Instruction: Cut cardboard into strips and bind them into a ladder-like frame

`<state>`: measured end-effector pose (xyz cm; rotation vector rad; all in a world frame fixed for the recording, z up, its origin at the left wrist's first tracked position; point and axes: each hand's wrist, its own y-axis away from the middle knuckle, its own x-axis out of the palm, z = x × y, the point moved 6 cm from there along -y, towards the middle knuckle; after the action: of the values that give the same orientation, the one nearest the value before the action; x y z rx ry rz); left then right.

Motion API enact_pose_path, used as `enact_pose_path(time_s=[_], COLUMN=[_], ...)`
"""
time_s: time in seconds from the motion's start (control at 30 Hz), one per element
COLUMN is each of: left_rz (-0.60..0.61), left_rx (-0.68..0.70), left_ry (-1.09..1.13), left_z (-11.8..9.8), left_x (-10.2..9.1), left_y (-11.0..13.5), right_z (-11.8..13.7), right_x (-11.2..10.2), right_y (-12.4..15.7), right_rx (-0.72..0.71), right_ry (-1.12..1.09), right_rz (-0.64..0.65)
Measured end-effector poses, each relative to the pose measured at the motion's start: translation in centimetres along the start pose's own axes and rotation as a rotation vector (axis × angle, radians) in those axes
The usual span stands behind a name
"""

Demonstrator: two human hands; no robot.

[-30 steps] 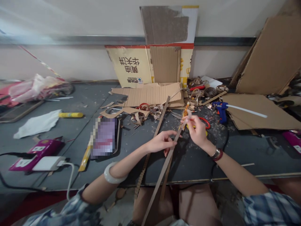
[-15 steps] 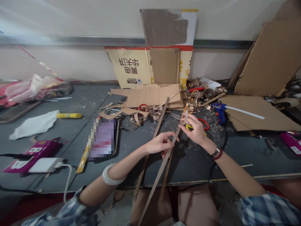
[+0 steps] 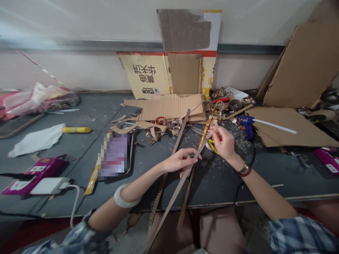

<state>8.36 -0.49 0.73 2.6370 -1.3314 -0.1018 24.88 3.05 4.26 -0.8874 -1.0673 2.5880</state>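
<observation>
A long, thin cardboard strip (image 3: 174, 194) slants from between my hands down past the table's front edge. My left hand (image 3: 181, 160) is closed around its middle, thumb and fingers pinching it. At the strip's upper end, the fingers of my right hand (image 3: 224, 141) are pinched together on it. Beneath lies another strip (image 3: 205, 131) with a yellow-and-red printed end, and left of that a corrugated strip (image 3: 180, 137). Scissors with a yellow inner grip (image 3: 213, 146) lie under my right hand, which hides most of their handles.
A blue glue gun (image 3: 247, 126) with a white glue stick lies right, by a flat cardboard sheet (image 3: 288, 127). Cardboard scraps and paper curls (image 3: 156, 133) lie behind my hands. Left are a phone (image 3: 115, 155), a yellow tube (image 3: 76, 129) and a purple power strip (image 3: 42, 169).
My right hand has turned, its fingers curling tighter at the strip's upper end. It now covers the scissors' red handle, and more of the printed strip shows. My left hand stays nearly still.
</observation>
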Motion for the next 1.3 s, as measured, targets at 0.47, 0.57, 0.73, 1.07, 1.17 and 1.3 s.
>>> enact_pose_path(time_s=[0.47,0.57,0.73,1.07,1.17,1.3], left_rz=[0.063,-0.02,-0.193,-0.272,-0.363,-0.477], left_rx=[-0.02,-0.014,0.014,0.08,0.143,0.254], left_ry=[0.032,0.04,0.102,0.192,0.224,0.25], left_z=[0.3,0.4,0.5,0.3,0.1,-0.2], left_x=[0.1,-0.4,-1.8,-2.4,-3.2,-4.3], left_y=[0.1,-0.2,-0.6,-0.8,-0.7,-0.5], right_z=[-2.3,-1.1,0.0,-1.1,1.9,4.3], right_x=[-8.0,-6.9,-3.9,-2.5,-0.1,3.0], right_y=[-5.5,-8.1,-14.6,-13.7,-7.7,-0.7], right_rx=[-0.024,-0.109,-0.213,0.098,0.091,0.15], right_ry=[0.219,0.302,0.355,0.61,0.457,0.121], right_rz=[-0.397,-0.127,0.27,0.447,0.62,0.988])
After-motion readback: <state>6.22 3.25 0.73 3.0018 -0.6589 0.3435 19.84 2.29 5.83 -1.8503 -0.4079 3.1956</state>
